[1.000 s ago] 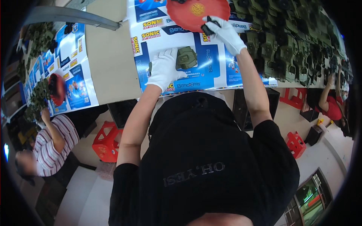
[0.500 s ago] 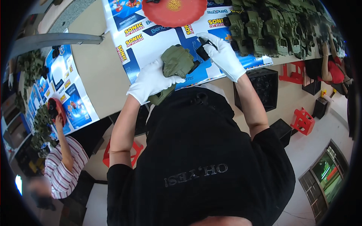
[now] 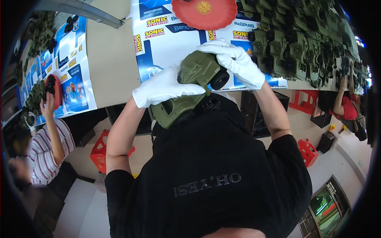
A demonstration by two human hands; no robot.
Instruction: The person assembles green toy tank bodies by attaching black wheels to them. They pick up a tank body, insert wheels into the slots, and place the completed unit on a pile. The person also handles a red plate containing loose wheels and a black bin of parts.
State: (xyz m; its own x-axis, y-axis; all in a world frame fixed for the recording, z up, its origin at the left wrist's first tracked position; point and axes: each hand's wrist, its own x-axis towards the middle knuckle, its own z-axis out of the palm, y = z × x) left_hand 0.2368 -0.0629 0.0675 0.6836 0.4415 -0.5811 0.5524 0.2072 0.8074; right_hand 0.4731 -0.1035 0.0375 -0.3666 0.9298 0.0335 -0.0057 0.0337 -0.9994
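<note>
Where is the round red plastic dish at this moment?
In the head view, the round red plastic dish lies at the top centre on the printed blue-and-white sheet, beyond the olive-green toy truck and left of the rows of green toy trucks.

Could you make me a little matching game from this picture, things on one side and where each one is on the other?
1 green toy truck
2 red dish
3 row of green trucks
4 red stool

a on the floor under the table
b between both gloved hands
c far table edge, top middle
d on the table to the right

Pairs: 1-b, 2-c, 3-d, 4-a
</note>
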